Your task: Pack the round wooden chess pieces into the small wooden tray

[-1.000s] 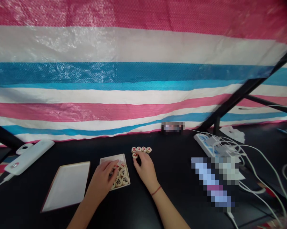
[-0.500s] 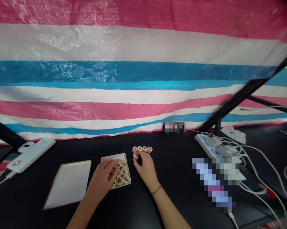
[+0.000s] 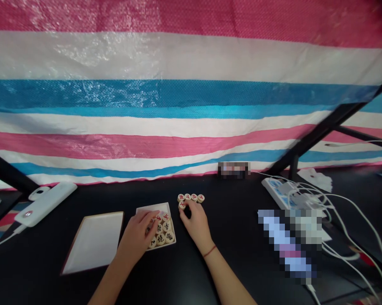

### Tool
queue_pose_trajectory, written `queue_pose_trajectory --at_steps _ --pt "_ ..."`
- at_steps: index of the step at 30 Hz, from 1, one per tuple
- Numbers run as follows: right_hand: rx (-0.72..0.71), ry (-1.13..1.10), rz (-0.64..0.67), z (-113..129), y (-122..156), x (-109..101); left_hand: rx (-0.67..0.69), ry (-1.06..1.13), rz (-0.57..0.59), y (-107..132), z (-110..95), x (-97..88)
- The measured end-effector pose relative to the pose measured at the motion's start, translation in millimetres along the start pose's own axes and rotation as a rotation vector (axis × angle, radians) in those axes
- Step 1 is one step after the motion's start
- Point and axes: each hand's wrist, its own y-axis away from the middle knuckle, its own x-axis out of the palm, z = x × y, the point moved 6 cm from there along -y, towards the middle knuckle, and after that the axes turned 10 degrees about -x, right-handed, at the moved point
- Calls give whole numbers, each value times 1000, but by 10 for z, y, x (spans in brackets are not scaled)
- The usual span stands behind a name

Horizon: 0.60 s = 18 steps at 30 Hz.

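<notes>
A shallow white box (image 3: 172, 220) of round Chinese chess pieces (image 3: 160, 239), some with red and some with black characters, sits on the table. My left hand (image 3: 140, 231) reaches in from its left side, thumb and fingertips closed about a red-marked piece (image 3: 158, 217) at the top; the fingers partly cover it. To the right of the box, a short row of red-marked pieces (image 3: 194, 197) lies face up. Just in front of the row's left end, my right hand (image 3: 195, 220) has its thumb and fingers on another red-marked chess piece (image 3: 182, 205).
The white-lined box lid (image 3: 93, 241) lies left of my left arm on the black table (image 3: 165, 284). A white device (image 3: 46, 205) is at far left. A power strip (image 3: 275, 192) with tangled white cables and a blurred-out phone-like object (image 3: 286, 245) occupy the right. A striped sheet (image 3: 178, 97) hangs behind.
The view has shifted slightly, so everything appears a little further right. Both hands stay at the same pieces, with no clear movement.
</notes>
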Motion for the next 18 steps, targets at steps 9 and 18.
queue_pose_trajectory --at_steps 9,18 --pt "-7 -9 -69 132 -2 -94 -135 -229 -101 2 120 -1" --pt "-29 -64 231 532 62 120 -152 -416 1 7 -8 103"
